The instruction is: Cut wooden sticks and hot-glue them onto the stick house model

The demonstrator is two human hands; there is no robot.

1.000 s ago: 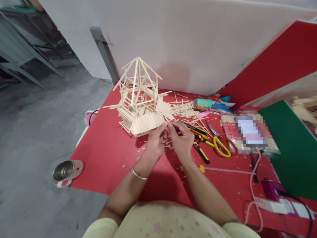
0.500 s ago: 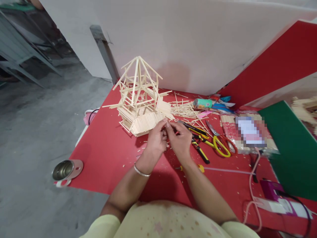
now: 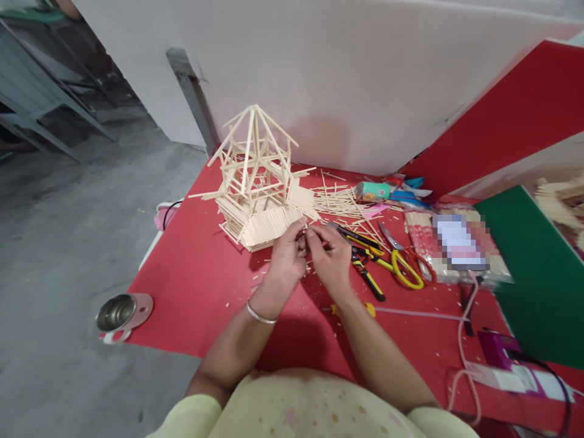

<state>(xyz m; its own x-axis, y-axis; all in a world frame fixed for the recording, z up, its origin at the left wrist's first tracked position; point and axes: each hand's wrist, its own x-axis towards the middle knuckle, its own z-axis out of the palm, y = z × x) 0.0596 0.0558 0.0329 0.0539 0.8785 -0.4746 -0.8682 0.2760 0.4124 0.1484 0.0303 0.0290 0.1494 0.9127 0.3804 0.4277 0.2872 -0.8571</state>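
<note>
Red bench [image 3: 191, 267], mid-frame: left hand [image 3: 289, 252] and right hand [image 3: 331, 252] pinch tight, likely for precision, contents unclear, near the stick model [image 3: 258, 160].

Soft light; faint shadow [image 3: 325, 139] on pale wall [image 3: 387, 79]; pixelated patch [image 3: 460, 242] right; upper left dim.

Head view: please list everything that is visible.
Stick model: one, pale, near centre
Loose sticks: many, pale, beside model
Container: one, green, back
Hand tools: several, black-yellow, right of centre
Bagged sticks: uncounted, pale, right
Scissors: one, yellow-red, near bags
Pixelated item: one, whitish, on bags
Mug: one, pink, left corner
Cord: one, pink, right
Box: one, purple, right
Board: one, green, right
Table: one, red, centre
Panel: one, white, behind table
Chair: one, grey, upper left
Left hand: one, bare, by model
Right hand: one, bare, by left
</note>
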